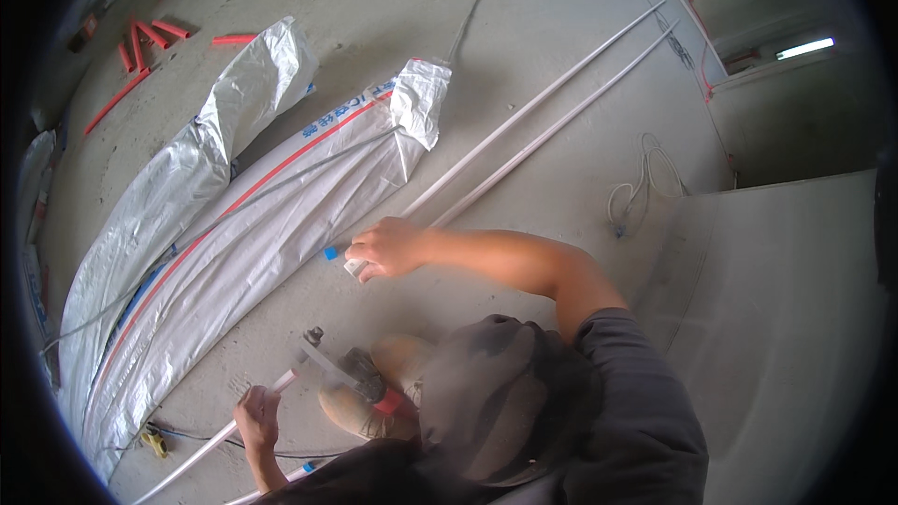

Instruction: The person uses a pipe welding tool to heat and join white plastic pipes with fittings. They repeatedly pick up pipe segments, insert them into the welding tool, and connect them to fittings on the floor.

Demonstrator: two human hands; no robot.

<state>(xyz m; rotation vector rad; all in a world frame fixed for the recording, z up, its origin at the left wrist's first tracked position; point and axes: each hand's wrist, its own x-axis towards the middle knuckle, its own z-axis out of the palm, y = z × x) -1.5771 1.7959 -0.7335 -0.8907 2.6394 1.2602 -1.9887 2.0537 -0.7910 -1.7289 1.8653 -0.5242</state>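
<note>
Lying left of the grey pipes (524, 145), long woven sacks (234, 252) cover the concrete floor (524, 37). The left hand (257, 411) is clenched around a pipe (215, 440) near a red-handled cutter (360, 379). The right hand (388, 248) grasps the near pipe ends. Probably a loose grip lets these pipes roll and the cut goes crooked.

Two long pipes (552, 103) run away from the right hand's fingers (367, 257) across the floor (561, 19). Left of those fingers lie two long sacks (253, 224) side by side. A cutter (351, 374) sits just right of the left hand's fingers (254, 404), which close around another pipe (201, 454).
</note>
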